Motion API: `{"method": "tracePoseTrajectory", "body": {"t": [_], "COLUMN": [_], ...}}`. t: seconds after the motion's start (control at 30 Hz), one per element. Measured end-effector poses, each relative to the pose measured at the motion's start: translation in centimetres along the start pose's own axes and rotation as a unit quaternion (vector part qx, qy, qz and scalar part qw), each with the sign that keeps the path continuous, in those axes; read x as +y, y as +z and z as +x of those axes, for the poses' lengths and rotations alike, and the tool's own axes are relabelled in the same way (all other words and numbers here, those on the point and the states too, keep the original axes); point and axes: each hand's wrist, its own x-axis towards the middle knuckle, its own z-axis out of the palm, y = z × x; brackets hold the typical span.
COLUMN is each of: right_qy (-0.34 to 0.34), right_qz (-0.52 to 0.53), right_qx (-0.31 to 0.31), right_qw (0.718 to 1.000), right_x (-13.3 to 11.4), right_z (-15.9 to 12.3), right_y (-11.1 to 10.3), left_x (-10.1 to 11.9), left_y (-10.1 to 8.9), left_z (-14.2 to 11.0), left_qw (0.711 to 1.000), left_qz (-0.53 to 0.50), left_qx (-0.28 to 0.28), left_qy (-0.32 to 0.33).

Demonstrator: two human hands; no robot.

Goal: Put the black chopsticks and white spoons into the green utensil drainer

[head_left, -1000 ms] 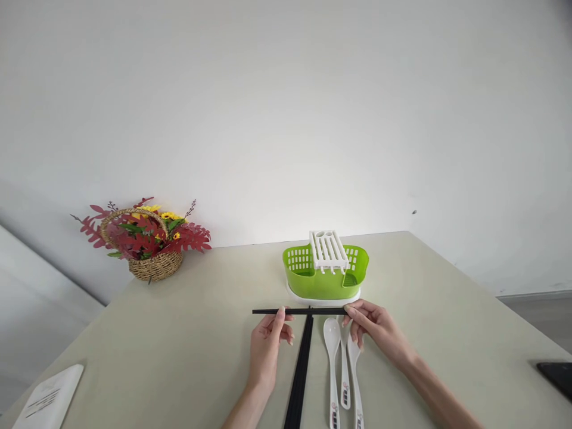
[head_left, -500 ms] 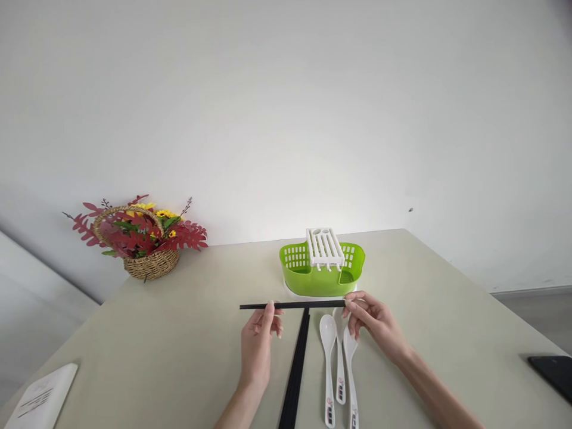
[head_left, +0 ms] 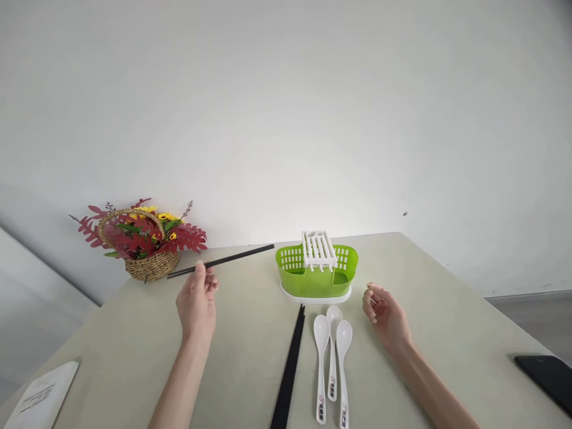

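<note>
A: Hands first?

B: Left hand (head_left: 196, 304): thumb and fingers pinching black chopsticks (head_left: 241, 255), held aslant, one end towards the flower basket (head_left: 154, 266), the other near the green basket (head_left: 313, 286). Right hand (head_left: 386, 319): fingers loosely curled, nothing seen in it, apart from everything, right of the spoons.

A: How far along?

B: Early, I'd judge. Done: the held chopsticks are off the tabletop (head_left: 241, 363). Left: the chopstick bundle (head_left: 289, 372) lies there, no hand on it, pointing towards the green basket; three white spoons (head_left: 321, 330) lie close beside it, bowls away from the person. None of these is in the green basket.

A: Count?

B: Spoons, three. Chopsticks in the left hand look like two (tips sit close, so not certain). Bundle: several, too tightly laid to number. One green basket on one white tray (head_left: 313, 300), with one slotted white rack (head_left: 320, 261) across its middle, three hooks at the front. One flower basket. One dark phone-like slab (head_left: 547, 381) at the right edge.
</note>
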Motion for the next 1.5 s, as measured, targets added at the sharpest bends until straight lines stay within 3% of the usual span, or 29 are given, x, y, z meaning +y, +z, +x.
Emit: {"method": "tracePoseTrajectory", "body": {"t": [0.13, 0.3, 0.47, 0.57, 0.63, 0.77, 0.97, 1.17, 1.33, 1.5], "right_qy": [0.003, 0.010, 0.015, 0.015, 0.016, 0.014, 0.012, 0.012, 0.010, 0.019], "right_qz": [0.004, 0.000, -0.010, -0.017, -0.021, -0.023, -0.033, -0.046, -0.071, -0.097], "right_qx": [0.002, 0.002, -0.005, -0.010, -0.013, -0.018, -0.023, -0.023, -0.027, -0.040], "right_qw": [1.000, 1.000, 1.000, 1.000, 1.000, 0.999, 0.999, 0.999, 0.997, 0.994], "right_x": [0.4, 0.6, 0.7, 0.7, 0.7, 0.7, 0.7, 0.8, 1.0, 0.9], "right_z": [0.3, 0.4, 0.6, 0.7, 0.8, 1.0, 1.1, 1.0, 1.0, 0.6], "right_y": [-0.2, -0.1, 0.0, -0.1, -0.2, -0.2, 0.0, 0.0, -0.1, 0.2], "left_x": [0.4, 0.3, -1.1, -2.6, -3.5, -5.0, -6.5, -7.7, -7.4, -7.4], "left_y": [4.2, 8.6, 12.3, 14.2, 15.1, 16.3, 16.7, 15.0, 12.5, 8.9], "left_z": [0.7, 0.8, 1.4, 1.8, 2.0, 2.6, 3.3, 3.1, 2.5, 0.5], "left_qw": [0.977, 0.902, 0.795, 0.732, 0.706, 0.686, 0.691, 0.719, 0.778, 0.893], "left_qz": [0.157, 0.308, 0.434, 0.499, 0.523, 0.538, 0.541, 0.518, 0.482, 0.354], "left_qx": [-0.087, -0.228, -0.367, -0.414, -0.429, -0.447, -0.437, -0.410, -0.318, -0.217], "left_qy": [0.116, 0.200, 0.210, 0.208, 0.210, 0.199, 0.197, 0.215, 0.247, 0.175]}}
